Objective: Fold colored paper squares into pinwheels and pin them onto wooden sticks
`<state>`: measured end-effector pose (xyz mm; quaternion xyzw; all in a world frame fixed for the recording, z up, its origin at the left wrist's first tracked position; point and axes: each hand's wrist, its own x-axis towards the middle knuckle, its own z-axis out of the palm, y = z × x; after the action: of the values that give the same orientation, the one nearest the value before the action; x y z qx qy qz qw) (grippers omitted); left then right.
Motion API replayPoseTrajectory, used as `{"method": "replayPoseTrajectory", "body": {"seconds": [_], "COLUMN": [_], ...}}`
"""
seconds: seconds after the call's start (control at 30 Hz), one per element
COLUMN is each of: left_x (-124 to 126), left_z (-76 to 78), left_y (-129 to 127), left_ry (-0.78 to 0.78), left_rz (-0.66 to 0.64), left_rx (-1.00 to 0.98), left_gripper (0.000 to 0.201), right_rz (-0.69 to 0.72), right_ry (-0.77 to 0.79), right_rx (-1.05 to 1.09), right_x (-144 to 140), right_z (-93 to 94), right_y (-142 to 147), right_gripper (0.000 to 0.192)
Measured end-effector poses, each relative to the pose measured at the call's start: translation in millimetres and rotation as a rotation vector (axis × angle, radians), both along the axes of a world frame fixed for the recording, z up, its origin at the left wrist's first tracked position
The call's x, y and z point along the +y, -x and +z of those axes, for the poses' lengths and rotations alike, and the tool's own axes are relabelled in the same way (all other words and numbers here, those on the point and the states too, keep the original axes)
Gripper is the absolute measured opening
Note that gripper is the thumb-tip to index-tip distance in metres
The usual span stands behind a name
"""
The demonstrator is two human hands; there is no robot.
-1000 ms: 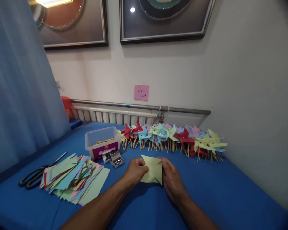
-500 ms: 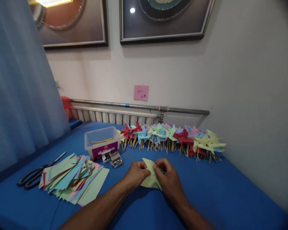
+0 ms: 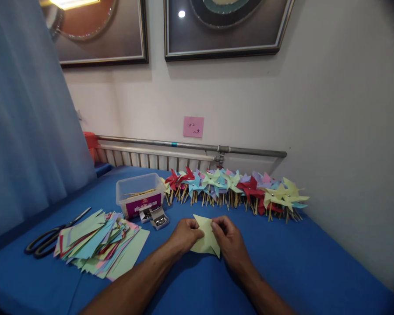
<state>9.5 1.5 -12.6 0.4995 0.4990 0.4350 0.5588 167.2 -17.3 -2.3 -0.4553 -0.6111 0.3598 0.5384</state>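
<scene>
A pale yellow-green sheet of paper (image 3: 207, 238) with slits cut in from its corners is held up between both hands, just above the blue tablecloth. My left hand (image 3: 185, 236) pinches its left side with thumb and fingers. At the upper right, my right hand (image 3: 229, 238) pinches the paper's edge between thumb and forefinger. The lower right corner hangs free and stands slightly apart at a slit. The fingers behind the sheet are partly hidden.
Finished paper pinwheels (image 3: 216, 181) on sticks lie in a row at the back. Left of them stands a plastic tub (image 3: 141, 199) with sticks, and small boxes of metal fasteners (image 3: 159, 218) in front. Cut paper sheets (image 3: 98, 245) and scissors (image 3: 49, 238) lie at the left.
My right thumb has moved from the paper's middle toward its upper right edge, and more of the sheet's face shows. The left hand keeps its pinch, shifted slightly left.
</scene>
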Motion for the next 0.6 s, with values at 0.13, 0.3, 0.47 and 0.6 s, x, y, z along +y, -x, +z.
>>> {"method": "replayPoseTrajectory", "body": {"seconds": [0.13,0.3,0.47,0.6], "left_x": [-2.4,-2.9,-3.8,-2.6], "left_z": [1.8,2.3,0.9,0.5], "left_y": [-0.1,-0.9,-0.5,0.8], "left_ry": [0.014,0.010,0.012,0.012], "left_rz": [-0.014,-0.029,-0.074,-0.089], "left_rx": [-0.011,0.008,0.004,0.002], "left_gripper": [0.009,0.007,0.008,0.008], "right_rz": [-0.009,0.069,0.126,0.103], "right_ry": [0.065,0.073,0.077,0.084], "right_rx": [0.104,0.091,0.041,-0.004], "right_x": [2.7,5.3,7.1,8.6], "right_z": [-3.2,-7.4,-9.2,-8.2], "right_y": [-1.8,-3.3,-2.0,-1.9], "right_gripper": [0.036,0.033,0.027,0.023]}}
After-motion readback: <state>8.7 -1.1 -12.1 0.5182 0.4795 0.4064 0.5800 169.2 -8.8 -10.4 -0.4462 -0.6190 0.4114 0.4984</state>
